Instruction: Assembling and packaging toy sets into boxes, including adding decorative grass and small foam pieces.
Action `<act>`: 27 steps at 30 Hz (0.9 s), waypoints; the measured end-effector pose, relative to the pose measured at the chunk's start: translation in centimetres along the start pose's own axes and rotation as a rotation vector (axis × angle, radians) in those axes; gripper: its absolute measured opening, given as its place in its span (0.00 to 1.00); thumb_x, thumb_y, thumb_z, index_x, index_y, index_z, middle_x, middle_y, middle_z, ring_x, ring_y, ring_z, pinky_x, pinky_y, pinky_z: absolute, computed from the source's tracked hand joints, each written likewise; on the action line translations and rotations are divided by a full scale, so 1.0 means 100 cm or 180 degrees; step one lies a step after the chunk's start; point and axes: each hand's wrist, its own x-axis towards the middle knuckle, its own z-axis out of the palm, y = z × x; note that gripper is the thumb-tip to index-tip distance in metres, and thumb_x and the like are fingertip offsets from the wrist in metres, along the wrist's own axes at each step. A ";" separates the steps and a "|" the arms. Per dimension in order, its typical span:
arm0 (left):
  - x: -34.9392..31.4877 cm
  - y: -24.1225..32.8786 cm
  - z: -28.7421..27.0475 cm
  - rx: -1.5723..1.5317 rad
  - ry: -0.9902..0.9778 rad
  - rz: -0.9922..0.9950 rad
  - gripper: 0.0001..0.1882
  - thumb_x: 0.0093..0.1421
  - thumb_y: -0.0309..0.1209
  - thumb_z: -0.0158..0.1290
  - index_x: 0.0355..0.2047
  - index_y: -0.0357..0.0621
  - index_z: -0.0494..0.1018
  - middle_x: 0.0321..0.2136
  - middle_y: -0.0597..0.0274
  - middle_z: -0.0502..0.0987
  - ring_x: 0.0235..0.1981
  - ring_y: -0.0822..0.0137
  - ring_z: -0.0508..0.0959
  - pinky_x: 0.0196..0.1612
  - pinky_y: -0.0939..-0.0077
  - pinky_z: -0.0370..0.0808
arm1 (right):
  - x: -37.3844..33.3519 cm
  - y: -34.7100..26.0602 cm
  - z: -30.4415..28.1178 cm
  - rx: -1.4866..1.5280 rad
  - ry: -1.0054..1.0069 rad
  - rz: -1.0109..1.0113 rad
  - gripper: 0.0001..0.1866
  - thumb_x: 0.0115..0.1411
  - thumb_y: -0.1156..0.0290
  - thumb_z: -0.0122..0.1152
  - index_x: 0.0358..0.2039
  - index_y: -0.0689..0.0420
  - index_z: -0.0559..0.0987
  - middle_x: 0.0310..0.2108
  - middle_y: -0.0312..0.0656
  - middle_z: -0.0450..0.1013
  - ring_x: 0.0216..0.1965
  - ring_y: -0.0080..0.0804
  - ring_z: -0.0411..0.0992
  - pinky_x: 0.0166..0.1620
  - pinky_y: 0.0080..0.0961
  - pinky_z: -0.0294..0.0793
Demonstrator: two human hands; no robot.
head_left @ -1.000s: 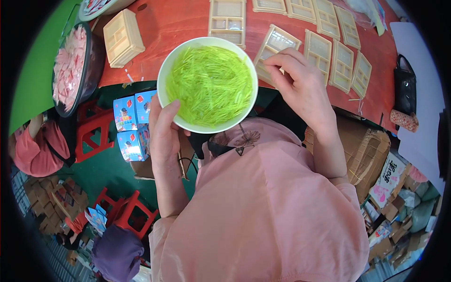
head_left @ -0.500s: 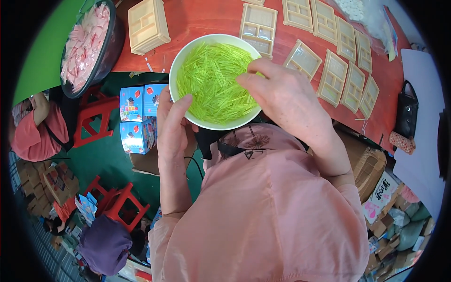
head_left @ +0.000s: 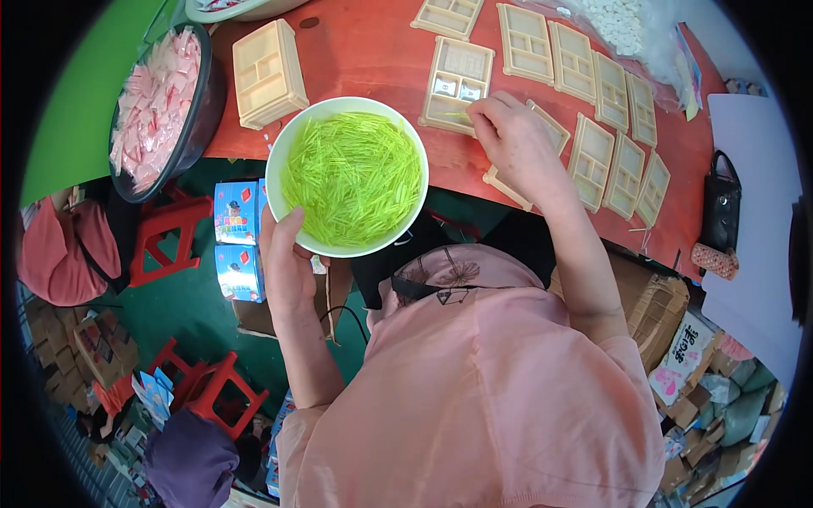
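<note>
My left hand (head_left: 288, 254) grips the left rim of a white bowl (head_left: 426, 182), thumb over the edge and fingers beneath. Thin, translucent yellow-green plastic sticks (head_left: 351, 178) fill the bowl. Over the red table, my right hand (head_left: 523, 148) is closed in a pinch. A yellow-green stick (head_left: 457, 114) pokes out from its fingertips, above the lower part of a cream compartment tray (head_left: 460, 63). Small pale pieces lie in the middle compartments of that tray. Another cream tray (head_left: 550, 127) is partly hidden under my right hand.
Several more cream trays (head_left: 591, 157) lie in rows on the red table (head_left: 364, 51). A stack of them (head_left: 269, 72) stands at left, beside a dark basin (head_left: 203, 102) of pink packets. Blue boxes (head_left: 237, 212) and red stools (head_left: 169, 237) are below the table. Another person (head_left: 72, 254) sits at far left.
My right hand has left the bowl and moved right to the cream tray with a stick in its fingers. The bowl in my left hand has shifted left and slightly nearer.
</note>
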 end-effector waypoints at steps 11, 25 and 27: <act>0.010 0.004 0.024 -0.0016 0.0026 0.0382 0.26 0.66 0.34 0.50 0.62 0.38 0.63 0.44 0.54 0.80 0.28 0.71 0.82 0.18 0.82 0.73 | 0.007 0.000 -0.027 -0.0472 -0.0328 0.0233 0.14 0.65 0.76 0.57 0.51 0.59 0.80 0.44 0.51 0.78 0.44 0.54 0.77 0.47 0.41 0.78; 0.050 0.027 0.076 0.0003 -0.0290 0.0425 0.26 0.66 0.39 0.54 0.57 0.34 0.62 0.34 0.53 0.80 0.20 0.70 0.79 0.19 0.83 0.73 | 0.132 0.033 0.002 -0.0148 0.0497 -0.0437 0.09 0.63 0.75 0.60 0.44 0.58 0.81 0.39 0.45 0.78 0.39 0.47 0.78 0.42 0.37 0.77; 0.054 0.030 0.080 0.0041 -0.0196 0.0458 0.27 0.66 0.39 0.54 0.57 0.34 0.61 0.34 0.53 0.80 0.20 0.70 0.79 0.19 0.83 0.73 | 0.126 0.007 -0.011 0.0493 0.0485 -0.0370 0.07 0.62 0.73 0.63 0.40 0.58 0.82 0.41 0.44 0.77 0.39 0.47 0.78 0.42 0.37 0.78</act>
